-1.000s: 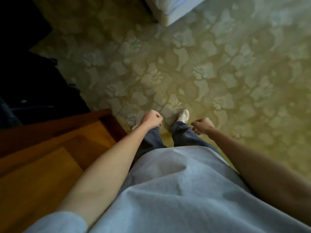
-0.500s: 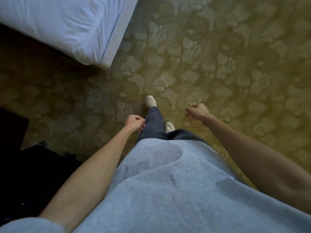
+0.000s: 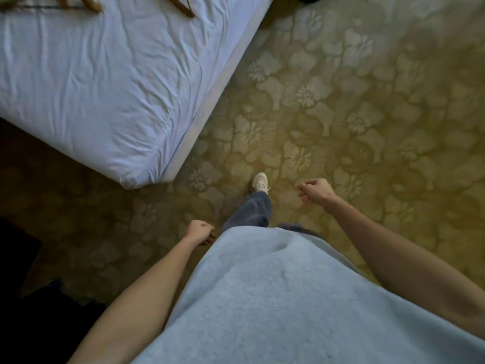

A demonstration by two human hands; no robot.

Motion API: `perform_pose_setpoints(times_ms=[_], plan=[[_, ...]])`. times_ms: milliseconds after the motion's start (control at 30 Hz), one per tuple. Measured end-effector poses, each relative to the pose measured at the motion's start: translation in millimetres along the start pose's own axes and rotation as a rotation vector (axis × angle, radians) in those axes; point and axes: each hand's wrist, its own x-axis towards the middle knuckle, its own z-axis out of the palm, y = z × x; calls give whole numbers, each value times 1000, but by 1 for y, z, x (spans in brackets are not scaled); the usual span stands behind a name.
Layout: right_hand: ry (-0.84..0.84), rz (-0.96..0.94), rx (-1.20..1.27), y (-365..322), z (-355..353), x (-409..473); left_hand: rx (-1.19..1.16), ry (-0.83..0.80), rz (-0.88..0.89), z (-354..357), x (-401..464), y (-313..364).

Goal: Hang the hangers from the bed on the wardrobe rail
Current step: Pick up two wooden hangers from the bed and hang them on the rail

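Head view, looking down at a person walking on a floral-patterned carpet [image 3: 341, 106]. Compared with the views of a second and half a second earlier, the bed [image 3: 110, 82] now fills the upper left instead of showing only a corner, the wooden furniture seen at the lower left a second ago has left the view, and the ends of brown wooden hangers [image 3: 183, 6] have appeared on the sheet at the top edge, with more of them [image 3: 78, 3] further left. This suggests the person has turned from the wardrobe side and is approaching the bed to fetch hangers; none is in hand yet and the wardrobe rail is out of view. The left hand [image 3: 200, 231] hangs beside the hip with fingers loosely curled, holding nothing; the right hand [image 3: 316, 191] swings forward, fingers relaxed and half bent, also empty. One pale shoe [image 3: 260, 181] leads the step. No brand, label or writing is legible anywhere.
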Motion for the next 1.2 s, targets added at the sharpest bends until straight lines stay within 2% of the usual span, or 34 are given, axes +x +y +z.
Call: perform_pose_setpoints(times_ms=[167, 333, 467, 533, 633, 767, 1033, 1200], plan=[[91, 112, 73, -30, -87, 37, 9, -67, 176, -15, 25, 198], [96, 297, 205, -49, -159, 73, 23, -152, 362, -19, 38, 399], [114, 372, 213, -88, -223, 125, 61, -159, 394, -22, 56, 537], [122, 370, 208, -123, -255, 150, 78, -143, 368, -29, 65, 584], [138, 278, 166, -203, -300, 186, 142, -111, 292, -48, 75, 634], [87, 97, 108, -334, -341, 243, 107, -21, 164, -89, 95, 657], [-5, -230, -37, -586, -365, 334, -51, -4, -26, -168, 133, 685], [-14, -238, -139, -694, -378, 394, -79, -23, -31, -214, 170, 763]])
